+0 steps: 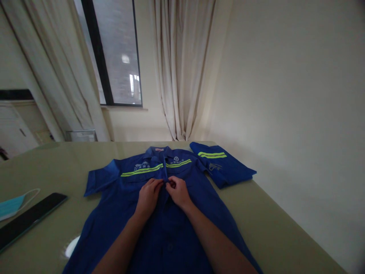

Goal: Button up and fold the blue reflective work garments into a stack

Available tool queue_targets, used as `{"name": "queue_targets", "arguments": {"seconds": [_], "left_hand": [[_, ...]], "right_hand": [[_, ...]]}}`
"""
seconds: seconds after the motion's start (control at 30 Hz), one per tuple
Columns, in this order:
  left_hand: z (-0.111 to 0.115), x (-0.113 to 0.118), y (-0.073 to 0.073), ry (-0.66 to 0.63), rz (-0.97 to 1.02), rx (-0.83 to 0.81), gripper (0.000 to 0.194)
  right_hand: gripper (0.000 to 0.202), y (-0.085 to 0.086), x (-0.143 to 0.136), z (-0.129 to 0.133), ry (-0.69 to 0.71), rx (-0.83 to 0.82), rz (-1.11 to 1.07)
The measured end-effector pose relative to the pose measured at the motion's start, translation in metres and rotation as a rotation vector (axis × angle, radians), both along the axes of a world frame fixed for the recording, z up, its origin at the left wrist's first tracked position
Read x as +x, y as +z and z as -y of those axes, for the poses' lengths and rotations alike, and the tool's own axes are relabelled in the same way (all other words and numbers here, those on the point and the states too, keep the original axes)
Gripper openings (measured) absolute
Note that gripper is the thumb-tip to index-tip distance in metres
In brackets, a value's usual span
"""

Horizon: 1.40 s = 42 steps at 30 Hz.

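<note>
We pinch the front placket of a blue work shirt (171, 213) with both hands: left hand (148, 196) and right hand (179, 191), fingertips closed on the cloth and nearly touching. The shirt lies flat on the counter (273, 224), its length running straight away from our grip, collar farthest. A folded blue garment (225, 165) sits beyond and right.

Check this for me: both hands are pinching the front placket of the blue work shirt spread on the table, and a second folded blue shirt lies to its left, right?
Not quite. The head view shows the folded blue shirt to the right of the spread blue work shirt, not left. Both the left hand and right hand do pinch its front placket.
</note>
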<state>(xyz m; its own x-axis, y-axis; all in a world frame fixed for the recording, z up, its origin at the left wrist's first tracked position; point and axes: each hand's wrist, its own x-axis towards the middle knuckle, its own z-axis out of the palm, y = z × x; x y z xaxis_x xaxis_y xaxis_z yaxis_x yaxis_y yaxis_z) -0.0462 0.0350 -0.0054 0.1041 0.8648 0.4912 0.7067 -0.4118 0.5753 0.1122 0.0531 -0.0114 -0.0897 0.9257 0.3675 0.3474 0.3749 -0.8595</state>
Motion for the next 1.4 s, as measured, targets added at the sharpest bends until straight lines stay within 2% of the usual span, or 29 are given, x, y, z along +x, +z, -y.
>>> {"name": "queue_targets", "arguments": {"seconds": [0.17,0.4,0.53,0.73,0.93,1.03,1.17,1.3,1.4], "left_hand": [[0.003,-0.001,0.000,0.033,0.045,0.015,0.025],[0.010,0.000,0.005,-0.037,-0.238,0.084,0.028],[0.011,-0.001,0.006,-0.058,-0.292,0.103,0.031],[0.008,0.001,0.002,0.015,-0.279,0.048,0.032],[0.011,0.006,0.010,0.098,-0.294,-0.063,0.022],[0.013,0.007,0.013,0.092,-0.298,-0.056,0.021],[0.013,0.005,0.012,0.058,-0.249,-0.040,0.021],[0.010,0.002,0.009,-0.003,-0.150,-0.009,0.023],[0.008,0.000,0.009,-0.011,-0.034,-0.027,0.024]], "right_hand": [[0.012,0.001,0.001,0.002,-0.016,0.010,0.056],[0.011,0.009,0.000,0.011,-0.049,0.040,0.196],[0.013,0.012,-0.001,0.013,-0.054,0.061,0.234],[0.014,0.010,-0.002,0.011,-0.072,0.066,0.238],[0.022,0.013,0.002,0.008,0.012,0.052,0.097],[0.031,0.012,0.002,0.007,0.048,-0.036,0.006],[0.029,0.006,0.001,0.003,0.085,-0.208,-0.064],[0.025,0.006,0.000,0.003,0.092,-0.205,-0.025],[0.017,0.010,-0.001,0.005,0.044,-0.116,0.076]]}}
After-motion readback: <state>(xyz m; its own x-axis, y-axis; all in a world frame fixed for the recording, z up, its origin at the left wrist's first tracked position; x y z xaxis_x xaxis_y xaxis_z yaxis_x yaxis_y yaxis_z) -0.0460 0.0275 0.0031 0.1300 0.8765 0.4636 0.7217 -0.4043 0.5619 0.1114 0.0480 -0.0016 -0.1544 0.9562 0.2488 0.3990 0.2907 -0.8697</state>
